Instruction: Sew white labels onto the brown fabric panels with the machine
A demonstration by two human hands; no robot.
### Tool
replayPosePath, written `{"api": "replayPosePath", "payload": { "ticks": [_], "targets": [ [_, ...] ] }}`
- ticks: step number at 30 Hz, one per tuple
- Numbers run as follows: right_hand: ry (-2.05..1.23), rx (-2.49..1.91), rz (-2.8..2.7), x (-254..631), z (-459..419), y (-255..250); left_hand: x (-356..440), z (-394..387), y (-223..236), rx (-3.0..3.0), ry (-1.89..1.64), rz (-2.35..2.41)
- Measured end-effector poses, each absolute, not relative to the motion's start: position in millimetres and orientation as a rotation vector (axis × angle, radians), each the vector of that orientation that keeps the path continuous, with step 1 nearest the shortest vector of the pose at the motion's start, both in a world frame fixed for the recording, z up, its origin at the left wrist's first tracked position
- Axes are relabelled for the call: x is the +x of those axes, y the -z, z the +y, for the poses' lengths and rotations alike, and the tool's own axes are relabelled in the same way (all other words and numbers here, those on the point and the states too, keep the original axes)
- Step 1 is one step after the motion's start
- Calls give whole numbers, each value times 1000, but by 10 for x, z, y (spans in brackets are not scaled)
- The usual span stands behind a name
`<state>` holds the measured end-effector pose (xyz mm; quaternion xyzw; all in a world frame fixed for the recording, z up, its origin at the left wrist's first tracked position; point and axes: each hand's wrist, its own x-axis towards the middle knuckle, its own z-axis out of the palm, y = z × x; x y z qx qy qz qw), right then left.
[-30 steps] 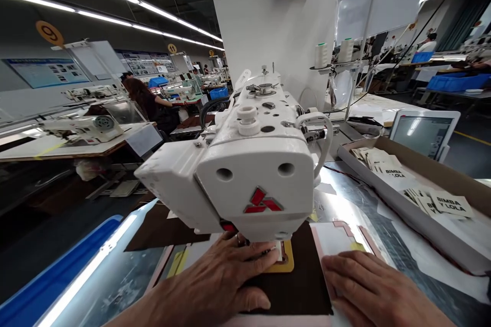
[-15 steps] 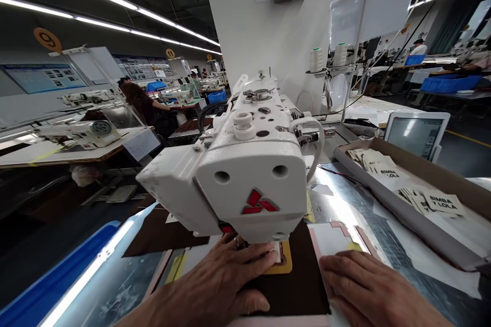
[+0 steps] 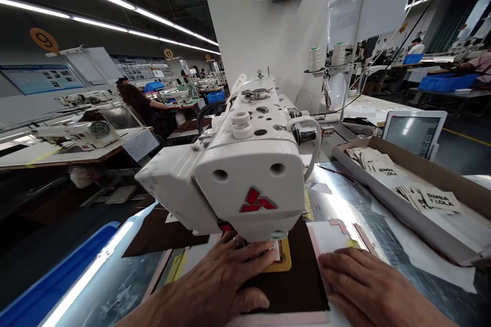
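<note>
A white sewing machine (image 3: pixel 249 173) with a red three-diamond badge fills the middle of the head view. Beneath its head lies a dark brown panel (image 3: pixel 295 291) set in a white template (image 3: pixel 318 235) edged with pink strips. My left hand (image 3: pixel 226 276) lies flat with fingers spread, its fingertips beside a yellow-framed window (image 3: pixel 284 265) near the machine's foot, which is mostly hidden. Resting on the template's right edge, my right hand (image 3: pixel 360 281) has its fingers stretched out flat and close together.
At right a long cardboard box (image 3: pixel 414 204) holds several labels (image 3: pixel 441 199) printed BIMBA Y LOLA. A tablet (image 3: pixel 416 133) stands behind it. Thread cones (image 3: pixel 315 59) are on a stand. A blue bin (image 3: pixel 65 276) sits low at left. A person (image 3: pixel 141 104) works farther back.
The whole view has shifted very slightly. Both hands and the brown panel keep the same places under the machine.
</note>
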<state>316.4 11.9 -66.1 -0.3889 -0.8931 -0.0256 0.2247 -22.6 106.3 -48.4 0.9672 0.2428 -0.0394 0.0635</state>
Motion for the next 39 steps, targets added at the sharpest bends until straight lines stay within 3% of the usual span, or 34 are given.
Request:
{"api": "replayPosePath", "payload": {
  "ticks": [39],
  "targets": [
    [276,-1156,-2478,3246,105,787,-395,1039,402,2915,-139,898]
  ]
}}
